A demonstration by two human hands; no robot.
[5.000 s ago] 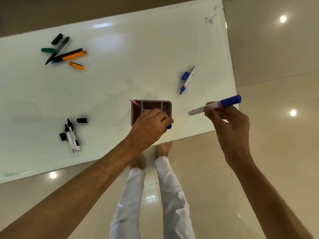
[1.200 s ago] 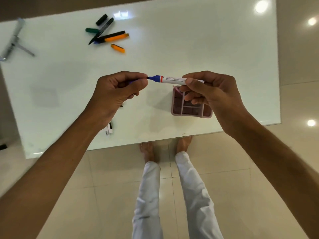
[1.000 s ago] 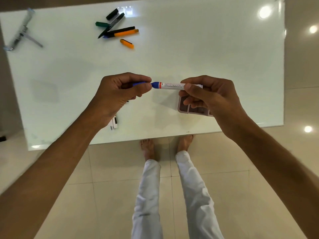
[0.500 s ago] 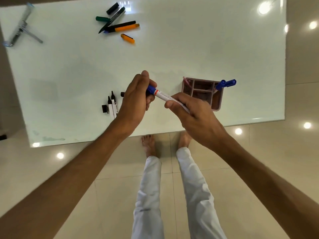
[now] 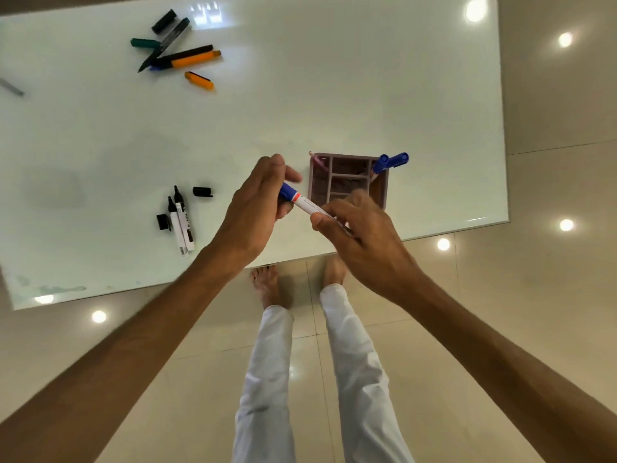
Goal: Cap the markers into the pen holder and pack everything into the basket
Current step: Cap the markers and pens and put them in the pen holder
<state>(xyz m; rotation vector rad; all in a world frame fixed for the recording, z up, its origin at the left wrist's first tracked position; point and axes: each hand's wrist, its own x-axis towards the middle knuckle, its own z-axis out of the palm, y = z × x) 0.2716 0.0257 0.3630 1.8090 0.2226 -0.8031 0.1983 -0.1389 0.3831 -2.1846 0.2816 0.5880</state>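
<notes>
Gripping blue marker point(image 5: 304, 202): left hand point(image 5: 257, 208) hides cap end, right hand point(image 5: 362, 233) covers barrel's tail.

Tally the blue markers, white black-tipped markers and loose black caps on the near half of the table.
Blue markers: 3, the held blue marker plus two in the pen holder.
White black-tipped markers: 2.
Loose black caps: 2.
Total: 7.
</notes>
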